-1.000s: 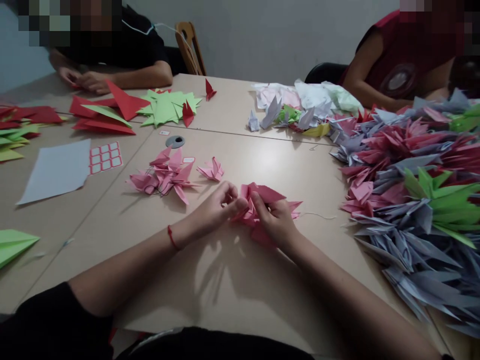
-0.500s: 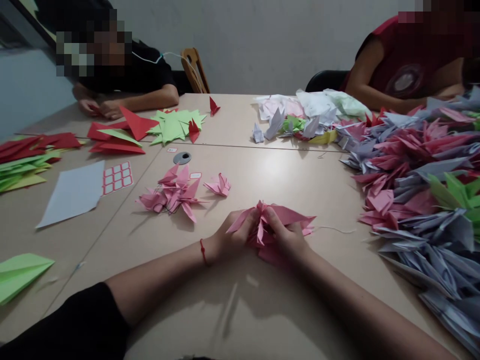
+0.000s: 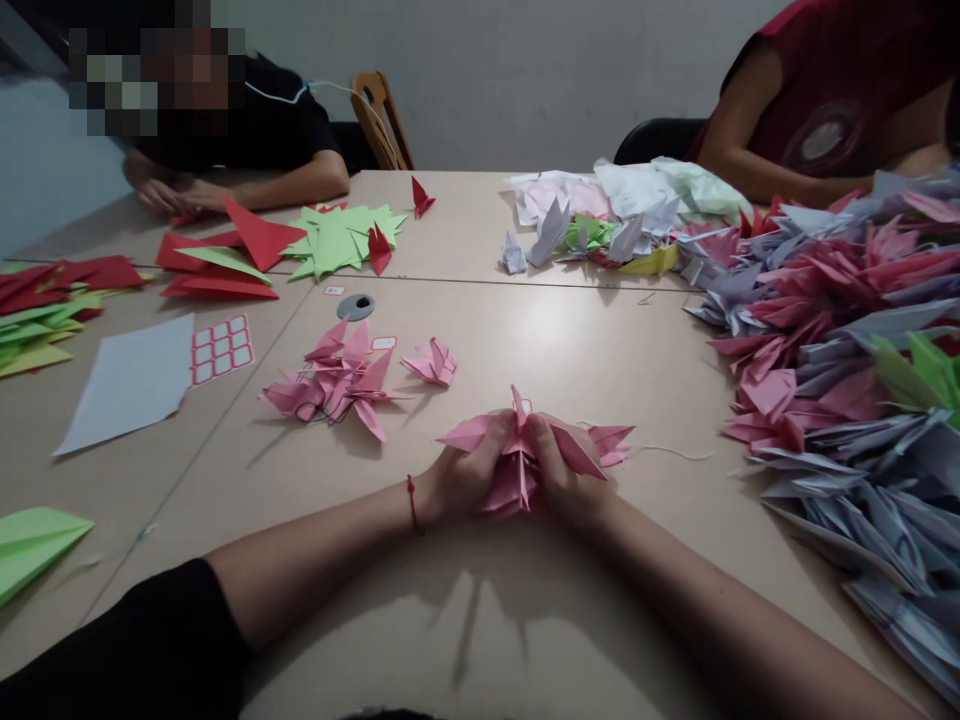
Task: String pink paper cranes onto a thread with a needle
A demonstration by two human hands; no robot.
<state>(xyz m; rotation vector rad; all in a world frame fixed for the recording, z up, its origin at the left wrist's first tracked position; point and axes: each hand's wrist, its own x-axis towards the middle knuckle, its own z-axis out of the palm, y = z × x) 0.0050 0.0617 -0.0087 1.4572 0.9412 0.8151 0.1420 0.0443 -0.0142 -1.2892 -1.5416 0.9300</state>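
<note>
**Paired Grip on Folded Pink Paper (image 3: 522, 462)**

Nearest, the left hand (image 3: 461, 480) and right hand (image 3: 576, 480) are closed, gripping the folded pink paper between them, over the surface (image 3: 352, 600). Light, matched thumb pressure beside the central ridge should best preserve its folds (thin paper creases readily). White string (image 3: 682, 453) lies right of the hands; pink folded pieces (image 3: 345, 375) lie beyond the left.

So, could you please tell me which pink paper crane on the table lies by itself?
The pink crane just right of the pink cluster, beyond the left hand; the others are bunched together or held.
</note>
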